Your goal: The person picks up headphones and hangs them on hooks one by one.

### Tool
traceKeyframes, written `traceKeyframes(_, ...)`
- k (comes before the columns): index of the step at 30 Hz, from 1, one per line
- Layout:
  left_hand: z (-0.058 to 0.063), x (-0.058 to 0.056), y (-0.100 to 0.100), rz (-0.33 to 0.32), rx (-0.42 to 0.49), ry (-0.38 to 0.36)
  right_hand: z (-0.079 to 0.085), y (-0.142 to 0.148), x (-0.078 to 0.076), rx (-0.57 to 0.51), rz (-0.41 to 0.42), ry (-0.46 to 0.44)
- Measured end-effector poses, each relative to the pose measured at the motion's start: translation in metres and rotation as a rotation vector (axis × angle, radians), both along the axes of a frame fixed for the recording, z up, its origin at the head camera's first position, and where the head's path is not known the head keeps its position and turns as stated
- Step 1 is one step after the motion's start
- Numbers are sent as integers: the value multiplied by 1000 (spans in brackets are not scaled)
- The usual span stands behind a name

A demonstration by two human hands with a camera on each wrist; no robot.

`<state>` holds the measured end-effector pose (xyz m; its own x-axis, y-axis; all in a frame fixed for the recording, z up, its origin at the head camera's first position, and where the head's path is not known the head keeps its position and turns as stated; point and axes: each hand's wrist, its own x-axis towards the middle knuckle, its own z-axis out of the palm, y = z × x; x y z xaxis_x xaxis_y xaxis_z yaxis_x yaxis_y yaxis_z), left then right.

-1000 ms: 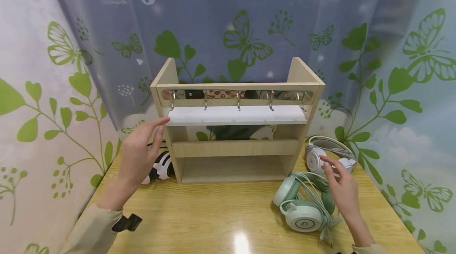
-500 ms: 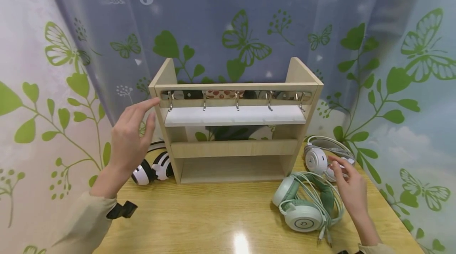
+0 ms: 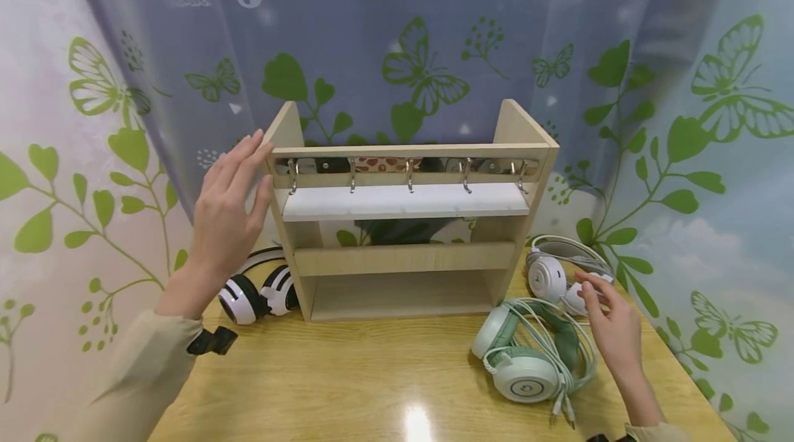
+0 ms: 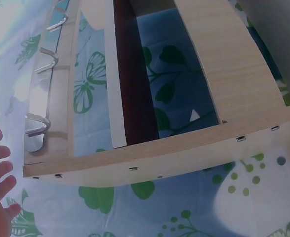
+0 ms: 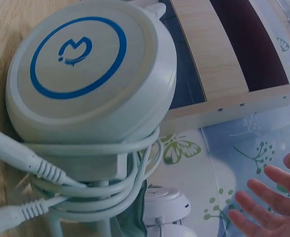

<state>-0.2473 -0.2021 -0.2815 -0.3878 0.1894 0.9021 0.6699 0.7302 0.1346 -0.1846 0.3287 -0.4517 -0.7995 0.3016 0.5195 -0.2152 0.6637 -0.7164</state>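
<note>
A light wooden rack (image 3: pixel 403 259) with a row of metal hooks (image 3: pixel 409 176) and a white shelf board (image 3: pixel 406 202) stands on the table. Beside its upper left corner is my left hand (image 3: pixel 226 211), fingers straight and holding nothing; whether they touch the wood I cannot tell. My right hand (image 3: pixel 614 325), fingers loosely bent, hovers by the white headphones (image 3: pixel 548 280) on the right and grips nothing. In front of these lie mint-green headphones (image 3: pixel 526 378), their cable (image 5: pixel 95 202) coiled around them. Black-and-white headphones (image 3: pixel 238 299) lie left of the rack, partly behind my left arm.
The wooden table (image 3: pixel 335 373) runs in front of the rack, with a bright light reflection near its front. A patterned curtain (image 3: pixel 347 28) hangs close behind and at both sides.
My left hand has risen along the rack's left side to its upper corner, revealing more of the black-and-white headphones. My right hand has shifted slightly right and down. The headphones stay in place.
</note>
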Motion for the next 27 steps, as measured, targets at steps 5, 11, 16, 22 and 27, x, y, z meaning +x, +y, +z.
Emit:
traceKeyframes(5, 3, -5, -2, 28, -63, -30, -6, 6, 0, -3, 19, -27)
traceKeyframes(11, 6, -10, -2, 46, -98, -54, -17, 16, -1, -23, 22, -70)
traceKeyframes(16, 7, -14, -2, 61, -140, -65, -27, 26, -1, -49, 9, -128)
traceKeyframes(22, 5, -18, -2, 77, -183, -80, -37, 35, 1, -32, -27, -203)
traceKeyframes(27, 4, -19, -2, 76, -207, -93, -42, 41, 5, -15, -11, -273)
